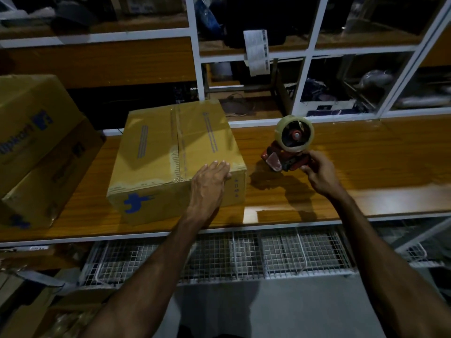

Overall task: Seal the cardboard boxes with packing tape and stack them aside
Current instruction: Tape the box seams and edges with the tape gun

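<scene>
Wooden table (341, 167) is holding a taped cardboard box (175, 162); left hand (210, 179) is lying flat on it, right hand (319, 172) is gripping the red tape dispenser (288, 147).

Overall light: dim, warm; the upper shelves (244, 25) are sinking into near black.
Source: light is falling from above, brightest on the box (175, 152) top and the table (366, 167).
Glare: a white patch is shining on the table's near edge; a pale sheen is running along its right side.
Shadows: the tape gun (288, 152) and right hand (319, 172) are casting dark shapes leftward and toward the camera.
Blur: the left boxes (36, 142) are smearing soft.
Distortion: shelf bars are bowing at the edges.
</scene>
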